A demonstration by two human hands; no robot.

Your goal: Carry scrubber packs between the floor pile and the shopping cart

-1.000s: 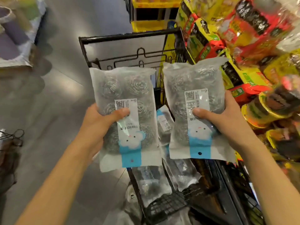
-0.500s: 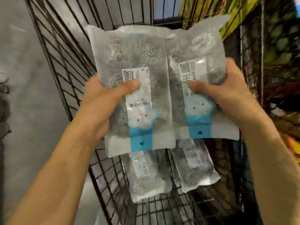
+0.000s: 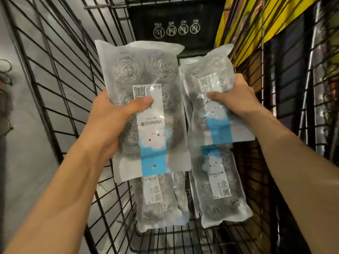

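now | l hand [image 3: 110, 116] grips scourer pack [image 3: 145, 74] | r hand [image 3: 234, 98] grips 2nd pack [image 3: 207, 70] | both over cart [image 3: 60, 74]

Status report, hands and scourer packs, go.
Left hand grips one scourer pack. Right hand grips second pack. Both over cart; two packs already on its floor beneath.

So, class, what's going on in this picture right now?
A person holds two packs of steel scourers over a wire shopping cart. The left hand grips the left pack with the thumb on its label; the right hand grips the right pack the same way. Two more packs, one on the left and one on the right, already lie on the cart floor below.
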